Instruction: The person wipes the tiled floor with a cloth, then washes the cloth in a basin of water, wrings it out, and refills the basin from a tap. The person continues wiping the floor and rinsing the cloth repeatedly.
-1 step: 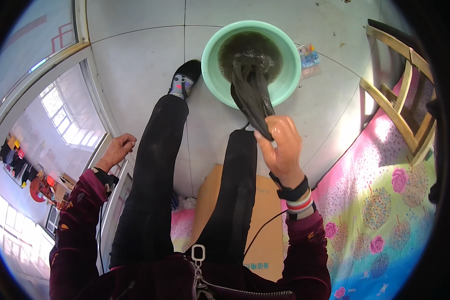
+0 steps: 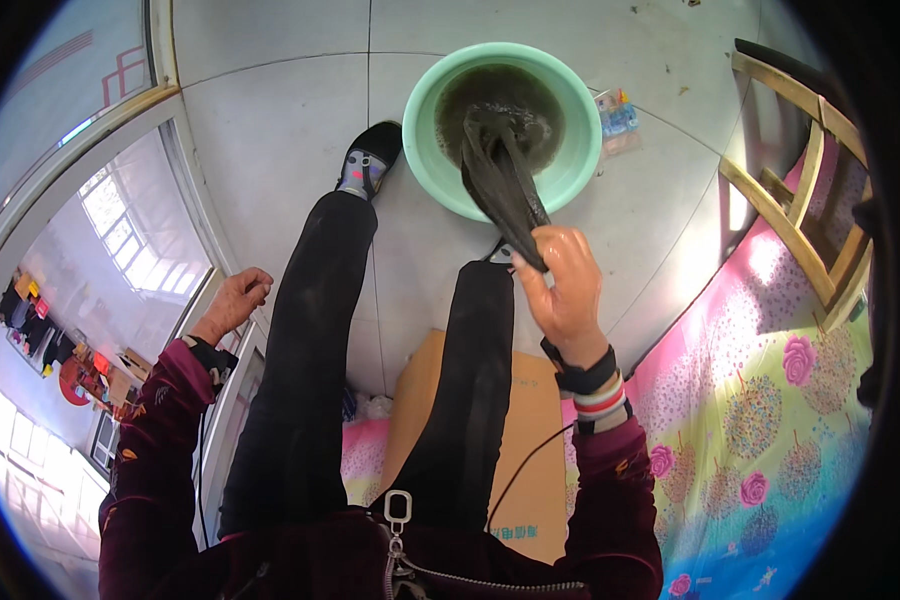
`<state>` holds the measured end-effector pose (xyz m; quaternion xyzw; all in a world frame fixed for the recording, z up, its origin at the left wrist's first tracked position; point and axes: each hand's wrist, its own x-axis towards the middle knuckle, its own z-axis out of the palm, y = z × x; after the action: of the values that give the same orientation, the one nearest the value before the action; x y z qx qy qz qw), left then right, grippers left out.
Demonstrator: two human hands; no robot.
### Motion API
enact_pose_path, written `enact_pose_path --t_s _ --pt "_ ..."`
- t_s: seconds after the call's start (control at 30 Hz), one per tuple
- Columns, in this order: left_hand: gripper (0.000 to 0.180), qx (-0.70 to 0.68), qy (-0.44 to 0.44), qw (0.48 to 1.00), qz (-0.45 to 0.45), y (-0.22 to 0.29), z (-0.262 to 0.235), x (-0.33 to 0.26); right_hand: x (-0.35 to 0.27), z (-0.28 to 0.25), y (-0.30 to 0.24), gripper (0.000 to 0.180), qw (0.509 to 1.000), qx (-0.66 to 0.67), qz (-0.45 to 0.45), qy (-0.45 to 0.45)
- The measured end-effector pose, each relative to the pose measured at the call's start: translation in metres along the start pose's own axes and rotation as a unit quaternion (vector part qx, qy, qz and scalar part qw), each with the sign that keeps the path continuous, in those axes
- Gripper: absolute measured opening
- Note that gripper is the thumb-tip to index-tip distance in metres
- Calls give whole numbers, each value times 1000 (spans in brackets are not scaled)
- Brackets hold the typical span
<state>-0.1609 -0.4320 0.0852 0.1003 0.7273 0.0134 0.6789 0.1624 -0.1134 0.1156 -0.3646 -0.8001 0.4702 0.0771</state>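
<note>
Cloth point(image 2: 495, 188) gripped in closed right hand point(image 2: 567, 290), left hand point(image 2: 234, 302) loosely half-curled

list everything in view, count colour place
basin: 1, green, on floor
water: 1 pool, brown, in basin
wet cloth: 1, dark, basin to right hand
packet: 1, partly blue, right of basin
wooden frame: 1, tan, upper right
flowered cover: 1, multicoloured, right
cardboard: 1, brown, lower centre
glazed panels: several, pale frames, left
floor tiles: several, grey, ahead
left shoe: 1, black, beside basin
trouser legs: 2, black, centre
sleeves: 2, maroon, lower sides
left hand: 1, bare, beside left leg
right hand: 1, bare, gripping cloth
</note>
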Motion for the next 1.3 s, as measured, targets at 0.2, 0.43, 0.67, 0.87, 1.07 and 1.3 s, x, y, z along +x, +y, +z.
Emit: enact_pose_path --t_s 0.2,0.43,0.67,0.87,1.07,1.3 --pt "16 -1 9 1000 11 -9 -4 7 11 41 111 31 988 -134 81 -2" --pt "16 -9 10 1000 21 18 -7 12 58 90 155 65 956 -237 165 -46" --pt "15 -7 -23 997 71 62 -5 21 77 161 193 69 920 -204 330 -57" --pt "19 1 -34 995 89 92 7 27 67 144 214 44 937 -149 313 -42" --pt "22 -7 -40 990 137 123 38 32 31 93 164 28 928 168 331 32" --pt "37 43 -78 985 146 160 65 36 20 56 107 23 857 345 374 79"
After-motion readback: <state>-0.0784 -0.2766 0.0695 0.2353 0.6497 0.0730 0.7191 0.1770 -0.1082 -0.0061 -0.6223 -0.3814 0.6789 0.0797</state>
